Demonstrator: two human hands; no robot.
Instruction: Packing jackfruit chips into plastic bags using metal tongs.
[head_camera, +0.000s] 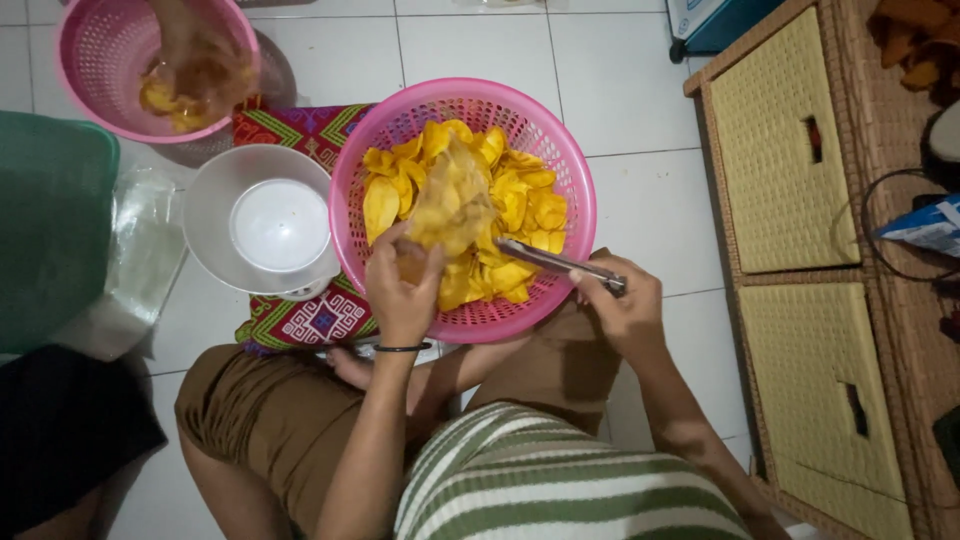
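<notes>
A pink plastic basket full of yellow chips rests on my lap and the floor in front of me. My left hand grips a clear plastic bag of chips and holds it up over the basket. My right hand holds metal tongs whose tips point into the chips near the bag.
A white kitchen scale stands on a patterned cloth left of the basket. Another person's hand reaches into a second pink basket at top left. A green tub sits far left, a wicker drawer unit at right.
</notes>
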